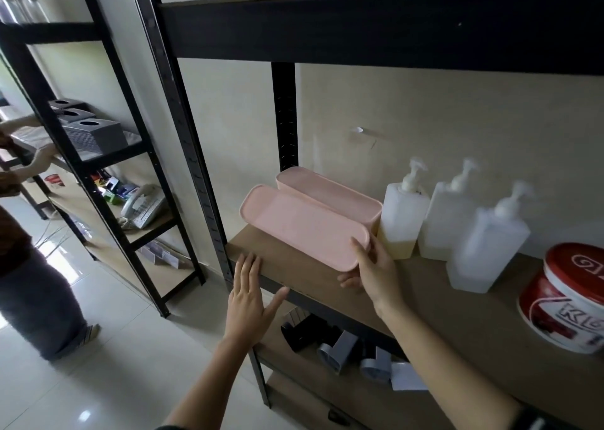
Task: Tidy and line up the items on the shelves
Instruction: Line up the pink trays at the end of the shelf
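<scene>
While gripped endwise by the right hand point(376, 268), the pink box point(304, 227) runs diagonally back-left

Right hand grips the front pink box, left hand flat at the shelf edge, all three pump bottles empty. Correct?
Not quite. The head view shows the nearest-left pump bottle holds yellowish liquid at its bottom. The right hand does grip the front pink box, and the left hand lies flat at the shelf edge.

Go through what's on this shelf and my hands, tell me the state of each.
Front pink box: lidded, tilted, held at its near end.
Rear pink box: lidded, resting flat.
Left pump bottle: upright, mostly empty.
Right hand: gripping front box.
Left hand: open, at shelf edge.
</scene>
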{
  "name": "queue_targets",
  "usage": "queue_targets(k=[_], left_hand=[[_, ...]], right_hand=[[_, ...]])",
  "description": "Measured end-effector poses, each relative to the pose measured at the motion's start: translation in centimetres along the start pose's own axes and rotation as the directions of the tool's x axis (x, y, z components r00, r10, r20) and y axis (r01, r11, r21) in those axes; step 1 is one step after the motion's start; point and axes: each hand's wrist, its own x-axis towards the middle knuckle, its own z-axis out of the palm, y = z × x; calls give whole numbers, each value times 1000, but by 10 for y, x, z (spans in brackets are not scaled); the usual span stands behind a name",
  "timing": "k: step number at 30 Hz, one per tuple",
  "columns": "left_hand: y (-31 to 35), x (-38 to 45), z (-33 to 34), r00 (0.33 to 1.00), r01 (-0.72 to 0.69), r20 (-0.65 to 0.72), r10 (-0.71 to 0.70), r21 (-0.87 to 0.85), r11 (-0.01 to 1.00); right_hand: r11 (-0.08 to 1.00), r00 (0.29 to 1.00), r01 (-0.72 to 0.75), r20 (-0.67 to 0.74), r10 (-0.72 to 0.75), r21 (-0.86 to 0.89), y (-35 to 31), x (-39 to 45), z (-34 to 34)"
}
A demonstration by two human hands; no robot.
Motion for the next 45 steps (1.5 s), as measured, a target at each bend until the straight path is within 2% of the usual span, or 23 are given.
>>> queue_targets(k=[7,12,16,21,26,29,33,37,40,42,43,45], left_hand=[[7,-1,1,999,52,-3,-52,8,999],[13,0,2,996,84,-3,-84,28,996],[14,1,1,996,90,16,-91,34,995],[16,-1,-4,995,98,22,-99,36,995],[38,3,-17,969,222,96,-228,68,973],[57,7,-18,946,258,168,-276,124,958],[84,-8,-4,974,112,194,-120,51,992],[97,-33,11,991,83,105,-79,-30,996],[97,-56,19,999,-4,44,7,-55,998],[93,-73,22,995,-64,69,70,-88,994],[90,-80,23,991,-74,101,84,-98,992],[81,-96,25,982,-69,169,82,-80,994]], right_hand=[[996,1000,-10,-11,9,-86,1,12,-4],[989,995,-98,-7,98,-111,7,17,-7],[987,998,-58,-13,57,-149,10,16,-8],[995,998,-58,32,61,-85,9,13,-13],[999,996,7,91,-3,-42,15,-6,-28],[996,997,29,77,-22,-89,17,-24,-39],[964,995,94,68,-80,-250,21,-50,-59],[892,962,253,198,-190,-374,32,-67,-73],[773,885,465,261,-386,-432,41,-83,-74],[708,822,570,296,-487,-418,56,-100,-75],[696,815,579,306,-491,-424,68,-110,-76],[729,856,515,321,-406,-450,98,-130,-82]])
